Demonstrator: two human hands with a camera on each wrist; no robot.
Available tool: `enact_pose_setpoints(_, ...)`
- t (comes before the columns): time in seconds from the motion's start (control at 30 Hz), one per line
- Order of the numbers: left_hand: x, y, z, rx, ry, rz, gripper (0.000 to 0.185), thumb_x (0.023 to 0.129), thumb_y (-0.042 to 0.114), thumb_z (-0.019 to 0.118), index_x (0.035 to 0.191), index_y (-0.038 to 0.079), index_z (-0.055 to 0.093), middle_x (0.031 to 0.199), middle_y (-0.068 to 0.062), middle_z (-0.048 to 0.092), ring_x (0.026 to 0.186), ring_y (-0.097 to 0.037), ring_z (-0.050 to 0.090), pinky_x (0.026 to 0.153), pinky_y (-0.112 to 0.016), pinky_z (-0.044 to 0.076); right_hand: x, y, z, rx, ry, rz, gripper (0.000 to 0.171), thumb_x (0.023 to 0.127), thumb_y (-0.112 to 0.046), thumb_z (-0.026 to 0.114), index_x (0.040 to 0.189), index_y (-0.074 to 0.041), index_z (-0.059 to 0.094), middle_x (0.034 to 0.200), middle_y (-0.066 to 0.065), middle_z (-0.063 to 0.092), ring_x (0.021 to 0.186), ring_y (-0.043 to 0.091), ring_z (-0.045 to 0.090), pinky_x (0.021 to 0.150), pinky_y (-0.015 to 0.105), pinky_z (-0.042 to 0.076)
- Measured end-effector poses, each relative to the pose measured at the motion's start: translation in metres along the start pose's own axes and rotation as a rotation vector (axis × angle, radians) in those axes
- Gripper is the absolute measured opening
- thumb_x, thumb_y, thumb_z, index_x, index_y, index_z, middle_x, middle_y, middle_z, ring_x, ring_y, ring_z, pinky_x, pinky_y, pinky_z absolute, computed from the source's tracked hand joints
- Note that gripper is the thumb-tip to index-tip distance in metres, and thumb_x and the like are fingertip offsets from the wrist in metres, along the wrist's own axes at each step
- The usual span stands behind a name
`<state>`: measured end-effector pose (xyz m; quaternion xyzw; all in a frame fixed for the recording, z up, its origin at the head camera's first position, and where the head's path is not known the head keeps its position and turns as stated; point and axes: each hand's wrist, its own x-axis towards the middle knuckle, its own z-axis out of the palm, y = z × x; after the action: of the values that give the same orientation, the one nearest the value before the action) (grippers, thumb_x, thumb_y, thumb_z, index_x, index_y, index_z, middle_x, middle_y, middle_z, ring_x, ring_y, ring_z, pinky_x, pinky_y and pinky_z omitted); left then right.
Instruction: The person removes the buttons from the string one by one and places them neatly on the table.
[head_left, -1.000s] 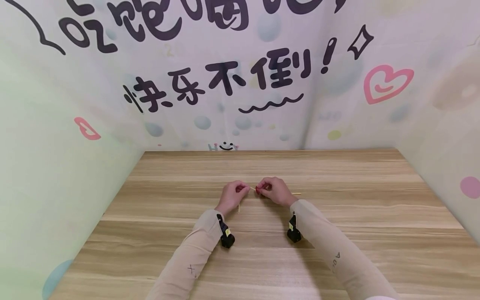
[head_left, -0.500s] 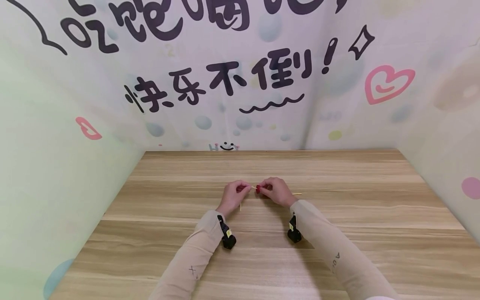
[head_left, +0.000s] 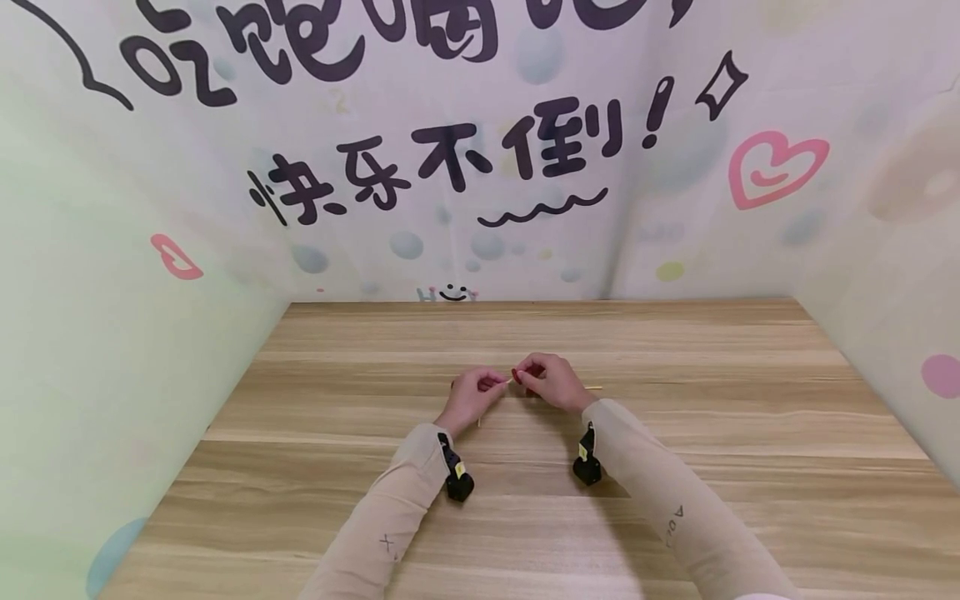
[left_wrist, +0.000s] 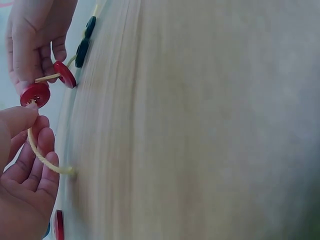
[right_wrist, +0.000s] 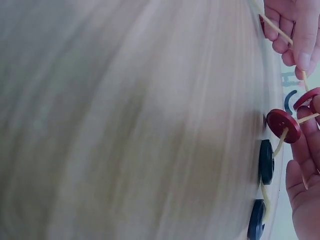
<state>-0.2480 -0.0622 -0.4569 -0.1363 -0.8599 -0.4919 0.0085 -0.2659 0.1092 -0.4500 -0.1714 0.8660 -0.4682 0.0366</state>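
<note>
My left hand [head_left: 469, 397] pinches a yellow cord [left_wrist: 42, 159] between thumb and fingertips, right up against a red button [left_wrist: 35, 94]. The cord's tail curves down below that hand. Opposite it, my right hand [head_left: 553, 383] grips the red button by its edge; its holes face my left hand in the left wrist view. A second red button [right_wrist: 283, 126] is threaded on the cord beneath my right hand. Beyond it on the same cord come dark buttons [right_wrist: 266, 162], standing at the tabletop. My right hand hides part of the cord in the head view.
Under both hands is a wood-grain table [head_left: 675, 350], with a printed wall cloth [head_left: 450, 250] behind it. Another red button [left_wrist: 59, 225] lies beside my left hand. Past my right wrist a piece of yellow cord [head_left: 594, 387] lies on the table.
My left hand has shifted slightly down and to the right, closer to the button. The red button has tilted a little in my right hand, which stays nearly in place.
</note>
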Motion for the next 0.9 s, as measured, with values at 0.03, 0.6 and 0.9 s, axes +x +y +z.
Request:
enact_pose_setpoints(0.03,0.000,-0.001,0.001,-0.004,-0.005,-0.001,0.011,0.082,0.008,0.062,0.088,0.000,0.065,0.080,-0.008,0.064,0.070,-0.013,0.056,0.064,-0.021,0.045,0.000,0.000,0.000,0.003,-0.001,-0.001,0.006,0.086,-0.009,0.058,0.087,-0.005,0.062,0.079,0.005,0.062,0.065,0.018,0.058,0.054,0.025,0.046)
enact_pose_setpoints(0.6,0.004,0.004,0.009,-0.077,-0.042,-0.035,0.037,0.083,0.016,0.063,0.113,-0.004,0.055,0.101,-0.016,0.062,0.086,-0.022,0.061,0.073,-0.027,0.048,-0.001,-0.003,-0.002,0.004,0.029,-0.059,0.007,0.086,-0.011,0.058,0.088,-0.005,0.061,0.079,0.004,0.061,0.069,0.016,0.055,0.056,0.026,0.045)
enact_pose_setpoints(0.9,0.005,0.007,0.012,-0.068,-0.047,-0.073,0.035,0.084,0.018,0.061,0.114,0.000,0.056,0.104,-0.013,0.061,0.086,-0.019,0.060,0.074,-0.027,0.048,-0.002,-0.002,-0.001,0.018,0.041,-0.088,0.008,0.085,-0.010,0.059,0.089,-0.004,0.061,0.081,0.004,0.062,0.073,0.016,0.056,0.060,0.026,0.046)
